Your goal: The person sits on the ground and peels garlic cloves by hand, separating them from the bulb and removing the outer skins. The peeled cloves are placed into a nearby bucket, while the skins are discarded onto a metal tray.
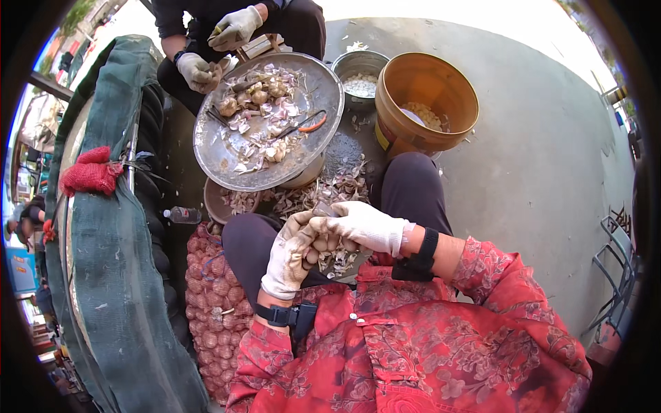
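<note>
My left hand point(290, 253), in a soiled white glove, is raised over my lap with its fingers curled; what lies inside them cannot be made out. My right hand point(364, 227), also gloved, meets it and has a small greyish object point(324, 209) at its fingertips, perhaps a blade or a clove. Beyond my knees a round metal tray point(206, 149) carries garlic bulbs point(227, 106), loose garlic skins point(240, 123) and an orange-handled tool point(313, 124). Garlic skins point(335, 188) also lie heaped on the ground between my knees and the tray.
A co-worker's gloved hands point(199, 72) are at the tray's far left. Behind it stand a metal pot point(338, 64) and an orange-brown bucket point(384, 98), both holding peeled cloves. A net sack of garlic point(214, 310), a plastic bottle point(183, 215) and green netting point(111, 268) are at left.
</note>
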{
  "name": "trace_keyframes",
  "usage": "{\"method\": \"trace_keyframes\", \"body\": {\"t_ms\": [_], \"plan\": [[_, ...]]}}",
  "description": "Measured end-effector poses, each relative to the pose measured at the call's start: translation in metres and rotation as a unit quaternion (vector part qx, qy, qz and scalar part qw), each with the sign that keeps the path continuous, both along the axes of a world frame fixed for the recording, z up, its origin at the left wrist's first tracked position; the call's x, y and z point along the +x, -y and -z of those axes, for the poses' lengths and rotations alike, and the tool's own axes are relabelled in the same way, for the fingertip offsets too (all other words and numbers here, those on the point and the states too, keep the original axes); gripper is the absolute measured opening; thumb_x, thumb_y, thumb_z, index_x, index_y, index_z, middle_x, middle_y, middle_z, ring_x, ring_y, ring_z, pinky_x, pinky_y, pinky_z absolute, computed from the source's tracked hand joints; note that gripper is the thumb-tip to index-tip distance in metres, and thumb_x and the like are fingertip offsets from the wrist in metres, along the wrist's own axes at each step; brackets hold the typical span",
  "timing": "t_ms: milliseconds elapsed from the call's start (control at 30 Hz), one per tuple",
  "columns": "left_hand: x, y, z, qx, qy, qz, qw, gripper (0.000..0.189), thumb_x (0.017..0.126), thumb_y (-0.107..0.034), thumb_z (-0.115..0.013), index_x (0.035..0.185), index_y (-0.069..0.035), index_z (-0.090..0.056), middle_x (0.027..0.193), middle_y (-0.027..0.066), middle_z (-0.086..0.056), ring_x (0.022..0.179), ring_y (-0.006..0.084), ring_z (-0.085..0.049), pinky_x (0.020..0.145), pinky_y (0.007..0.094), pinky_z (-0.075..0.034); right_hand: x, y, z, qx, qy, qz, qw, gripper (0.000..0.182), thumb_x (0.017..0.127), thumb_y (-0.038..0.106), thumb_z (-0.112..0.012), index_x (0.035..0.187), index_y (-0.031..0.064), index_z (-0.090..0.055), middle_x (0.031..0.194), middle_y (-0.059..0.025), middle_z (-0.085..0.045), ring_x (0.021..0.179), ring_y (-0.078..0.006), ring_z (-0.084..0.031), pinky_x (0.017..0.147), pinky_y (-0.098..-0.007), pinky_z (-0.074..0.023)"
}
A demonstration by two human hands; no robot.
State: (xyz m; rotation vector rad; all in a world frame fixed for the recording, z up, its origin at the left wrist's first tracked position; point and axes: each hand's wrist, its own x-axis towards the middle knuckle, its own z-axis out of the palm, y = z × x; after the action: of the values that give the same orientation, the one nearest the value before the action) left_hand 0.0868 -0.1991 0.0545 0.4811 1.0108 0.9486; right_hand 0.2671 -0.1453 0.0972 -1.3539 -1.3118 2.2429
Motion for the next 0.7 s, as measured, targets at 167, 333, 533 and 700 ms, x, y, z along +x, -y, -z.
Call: {"method": "trace_keyframes", "body": {"t_ms": [167, 333, 533, 700], "plan": [[-0.007, -0.009, -0.004, -0.012, 0.061, 0.059, 0.996, 0.026, 0.094, -0.02, -0.057, 0.111, 0.0, -0.056, 0.075, 0.0034, -0.062, 0.049, 0.002, -0.048, 0.039, 0.0117, -0.033, 0.004, -0.005, 0.026, -0.049, -0.066, -0.02, 0.996, 0.036, 0.088, 0.046, -0.06, 0.084, 0.0111, -0.063, 0.064, 0.0061, -0.056, 0.049, -0.0018, -0.045, 0.042, -0.0181, -0.0333], [-0.016, -0.008, 0.006, -0.034, 0.033, 0.039, 0.998, 0.035, 0.096, -0.03, -0.052, 0.112, 0.001, -0.058, 0.08, 0.002, -0.061, 0.048, 0.0004, -0.042, 0.039, 0.0123, -0.028, 0.016, -0.017, 0.031, -0.114, -0.078, -0.01, 0.99, 0.031, 0.094, 0.04, -0.054, 0.086, 0.0116, -0.063, 0.071, 0.0051, -0.061, 0.048, -0.0018, -0.041, 0.04, -0.0194, -0.0319], [-0.024, -0.007, 0.037, -0.08, 0.103, -0.047, 0.99, 0.035, 0.094, -0.022, -0.056, 0.115, 0.005, -0.056, 0.098, 0.0137, -0.062, 0.07, 0.0123, -0.055, 0.057, 0.0225, -0.045, 0.049, -0.116, 0.024, -0.108, -0.184, 0.206, 0.955, 0.028, 0.096, 0.038, -0.053, 0.095, 0.0108, -0.057, 0.083, -0.0003, -0.063, 0.048, -0.0026, -0.039, 0.039, -0.0169, -0.0302], [-0.019, -0.015, 0.045, -0.086, 0.181, -0.032, 0.979, 0.034, 0.09, -0.011, -0.057, 0.118, 0.009, -0.051, 0.11, 0.018, -0.059, 0.083, 0.0174, -0.057, 0.07, 0.0272, -0.049, 0.071, -0.18, 0.029, -0.051, -0.247, 0.398, 0.882, 0.037, 0.096, 0.041, -0.052, 0.109, 0.0063, -0.053, 0.098, -0.0058, -0.063, 0.052, -0.0021, -0.041, 0.038, -0.0155, -0.0307]]}}
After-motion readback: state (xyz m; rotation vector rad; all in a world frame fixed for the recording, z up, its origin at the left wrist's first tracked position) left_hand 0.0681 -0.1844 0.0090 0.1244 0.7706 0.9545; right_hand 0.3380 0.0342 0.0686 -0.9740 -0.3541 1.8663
